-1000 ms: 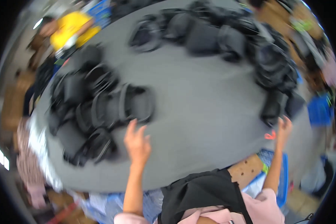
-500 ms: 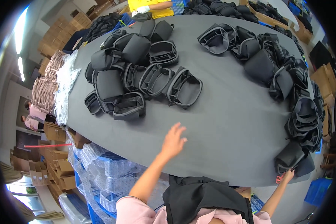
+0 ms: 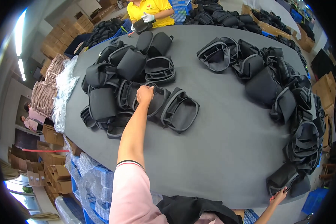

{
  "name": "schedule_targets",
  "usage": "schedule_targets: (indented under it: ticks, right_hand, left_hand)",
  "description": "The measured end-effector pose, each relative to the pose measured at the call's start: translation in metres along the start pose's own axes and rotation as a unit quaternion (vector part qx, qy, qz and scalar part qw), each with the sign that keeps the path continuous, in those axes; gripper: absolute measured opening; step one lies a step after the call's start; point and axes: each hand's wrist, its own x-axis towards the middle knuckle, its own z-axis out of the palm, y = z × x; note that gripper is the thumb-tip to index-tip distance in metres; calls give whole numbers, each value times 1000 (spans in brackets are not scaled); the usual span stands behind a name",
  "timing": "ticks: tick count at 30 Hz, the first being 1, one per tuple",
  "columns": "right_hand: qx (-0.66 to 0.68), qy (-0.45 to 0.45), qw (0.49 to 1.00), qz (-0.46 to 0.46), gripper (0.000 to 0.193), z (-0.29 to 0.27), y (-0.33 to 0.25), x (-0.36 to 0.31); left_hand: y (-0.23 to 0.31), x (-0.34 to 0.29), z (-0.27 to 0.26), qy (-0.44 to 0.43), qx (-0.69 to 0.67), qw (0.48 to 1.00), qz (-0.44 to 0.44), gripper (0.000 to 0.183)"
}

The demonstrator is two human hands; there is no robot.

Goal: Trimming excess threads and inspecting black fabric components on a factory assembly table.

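Observation:
My left hand (image 3: 145, 95) reaches forward to the cluster of black zip cases on the left, fingers closed at the upper rim of an open black case (image 3: 159, 101) with inner dividers. The hand and forearm cover part of that case. To its right stands another open black case (image 3: 180, 112), its hollow facing up. At the lower right table edge my right hand (image 3: 277, 196) is closed around red-handled scissors (image 3: 285, 190), partly hidden by the fingers. A closed black case (image 3: 282, 178) lies just beside this hand.
A grey-covered table (image 3: 212, 156) spreads before me. More black cases (image 3: 263, 82) line its right side. Across the table, a person in a yellow shirt (image 3: 158, 7) and white gloves handles a dark case. Blue crates with bubble wrap (image 3: 97, 183) and cartons stand at the left.
My left hand has moved forward and left from above the bare table, closing on an open case. My right hand stays at the table edge with the scissors. The yellow-shirted person has raised a gloved hand.

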Motion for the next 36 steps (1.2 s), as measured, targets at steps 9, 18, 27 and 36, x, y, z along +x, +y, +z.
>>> schedule_targets:
  ticks: [9,18,27,36]
  right_hand:
    - [39,45,988,-141,22,24,6,8]
    - [-5,-60,997,-46,17,-9,1,-16]
    - [-125,-321,937,-60,24,107,-152,-196]
    - [-228,-445,806,-317,8,164,-98,-271]
  left_hand:
    - [0,45,43,9,-295,938,-182,11]
    - [-18,-70,-26,-199,-390,898,41,27]
    - [-67,-291,-53,-309,-161,903,250,19]
    - [-31,-391,-30,-211,-147,887,382,20]
